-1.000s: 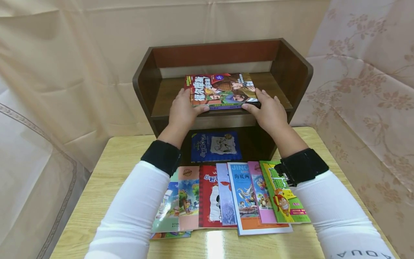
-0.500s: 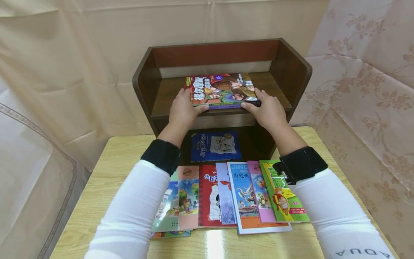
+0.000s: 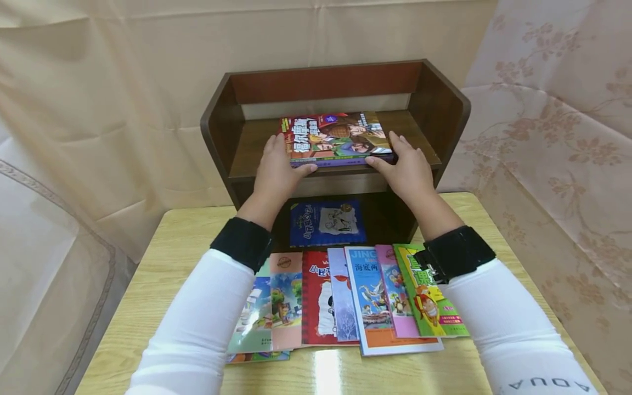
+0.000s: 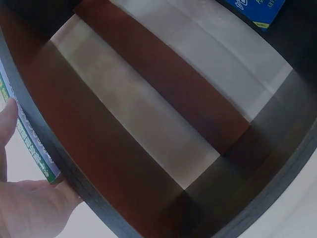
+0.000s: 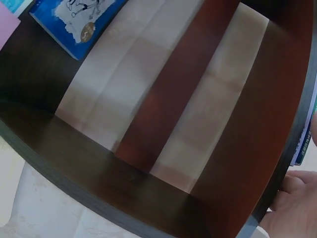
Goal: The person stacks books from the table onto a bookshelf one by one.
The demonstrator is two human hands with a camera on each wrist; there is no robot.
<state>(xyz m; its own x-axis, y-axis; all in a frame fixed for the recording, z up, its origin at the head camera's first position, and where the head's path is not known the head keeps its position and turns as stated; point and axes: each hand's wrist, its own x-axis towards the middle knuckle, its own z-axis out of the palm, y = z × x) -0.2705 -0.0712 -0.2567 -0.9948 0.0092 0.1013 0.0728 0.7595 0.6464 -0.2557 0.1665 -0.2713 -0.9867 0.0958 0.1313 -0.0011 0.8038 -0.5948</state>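
Observation:
A small stack of books (image 3: 340,134), a red comic-style cover on top, lies flat on the upper board of a dark brown shelf (image 3: 415,129). My left hand (image 3: 274,170) holds its left end, thumb on the front spines and fingers along the side. At the opposite end my right hand (image 3: 407,167) holds it the same way. The spines (image 4: 32,134) and my left thumb (image 4: 7,119) show at the left wrist view's edge. In the right wrist view, part of my right hand (image 5: 292,203) is beside the stack's end. Fingertips are partly hidden.
A blue book (image 3: 328,222) lies in the lower compartment. In front, on the wooden table (image 3: 173,258), several books overlap in a row, including a red one (image 3: 316,307), a blue-and-orange one (image 3: 372,302) and a green one (image 3: 429,307). Curtains hang behind.
Both hands stay at the ends of the stack, with only small shifts. The lower spines show more evenly along the front now. The whole view has drifted slightly left.

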